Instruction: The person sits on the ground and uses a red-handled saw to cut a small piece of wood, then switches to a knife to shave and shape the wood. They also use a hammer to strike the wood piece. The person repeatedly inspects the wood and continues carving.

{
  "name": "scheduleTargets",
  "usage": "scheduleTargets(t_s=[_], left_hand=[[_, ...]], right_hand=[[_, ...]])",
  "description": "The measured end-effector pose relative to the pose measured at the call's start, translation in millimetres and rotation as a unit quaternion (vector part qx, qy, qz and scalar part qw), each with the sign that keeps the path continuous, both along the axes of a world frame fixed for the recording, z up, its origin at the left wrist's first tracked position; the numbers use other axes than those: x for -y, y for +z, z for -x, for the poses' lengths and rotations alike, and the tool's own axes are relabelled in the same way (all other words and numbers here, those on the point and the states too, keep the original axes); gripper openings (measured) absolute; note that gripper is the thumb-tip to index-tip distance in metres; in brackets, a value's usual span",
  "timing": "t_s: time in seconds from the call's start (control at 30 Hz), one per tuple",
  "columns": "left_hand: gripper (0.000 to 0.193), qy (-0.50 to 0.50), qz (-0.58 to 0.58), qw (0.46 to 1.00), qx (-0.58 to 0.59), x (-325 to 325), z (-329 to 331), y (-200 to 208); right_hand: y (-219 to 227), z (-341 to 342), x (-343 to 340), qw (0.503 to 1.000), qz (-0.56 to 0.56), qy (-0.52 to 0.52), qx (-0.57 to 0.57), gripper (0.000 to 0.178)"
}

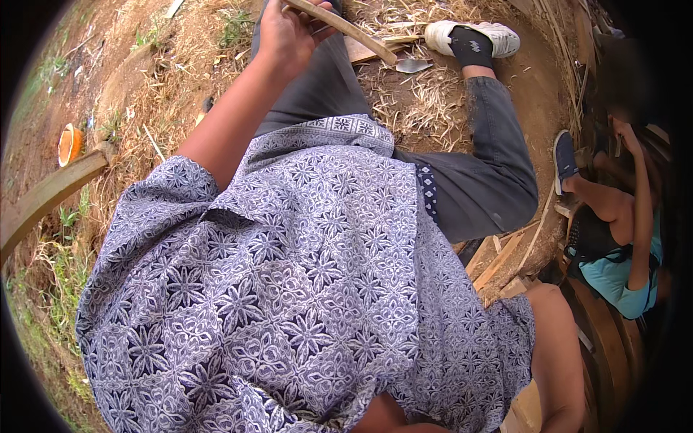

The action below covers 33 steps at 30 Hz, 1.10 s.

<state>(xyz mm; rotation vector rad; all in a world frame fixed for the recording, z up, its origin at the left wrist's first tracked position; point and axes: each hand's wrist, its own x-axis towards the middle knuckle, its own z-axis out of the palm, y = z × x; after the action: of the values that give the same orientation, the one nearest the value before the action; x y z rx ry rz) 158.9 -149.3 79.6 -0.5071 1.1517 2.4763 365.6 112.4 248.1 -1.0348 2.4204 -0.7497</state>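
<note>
My left hand (290, 37) is raised at the top of the view, its fingers closed around a long, slightly curved wooden handle. From the handle's lower end juts a short, grey, pointed blade, so the thing looks like a long-handled knife (346, 30). Its other end runs out past the top edge. Pale wood shavings (433, 108) lie on the ground below the blade. At the lower right my bare right arm (557, 353) bends down beside my patterned shirt (310, 289), and its hand is out of sight.
My legs in dark trousers (476, 187) are spread, one foot in a white shoe (505, 37). At the right sits another person in a turquoise top (624, 281), near wooden strips (502, 260). A curved wooden piece (54, 191) and an orange, cup-like object (70, 144) are at the left.
</note>
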Motion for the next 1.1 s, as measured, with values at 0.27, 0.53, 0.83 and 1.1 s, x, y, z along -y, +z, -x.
scheduleTargets(t_s=[0.27,0.53,0.83,1.1], left_hand=[[0.064,-0.113,-0.034,0.993,0.019,-64,13,-6],[0.062,-0.216,0.039,0.968,-0.121,-55,-17,8],[0.068,-0.438,0.218,0.723,-0.487,-102,-79,88],[0.086,-0.145,0.205,0.654,-0.713,-100,-12,175]], right_hand=[[-23,49,44,0.997,-0.056,-0.045,-0.011,0.050],[41,-9,-26,0.981,0.076,-0.170,0.045,0.055],[-102,0,21,0.738,0.375,-0.533,0.175,0.072],[-208,-22,-4,0.618,0.410,-0.656,0.140,0.024]])
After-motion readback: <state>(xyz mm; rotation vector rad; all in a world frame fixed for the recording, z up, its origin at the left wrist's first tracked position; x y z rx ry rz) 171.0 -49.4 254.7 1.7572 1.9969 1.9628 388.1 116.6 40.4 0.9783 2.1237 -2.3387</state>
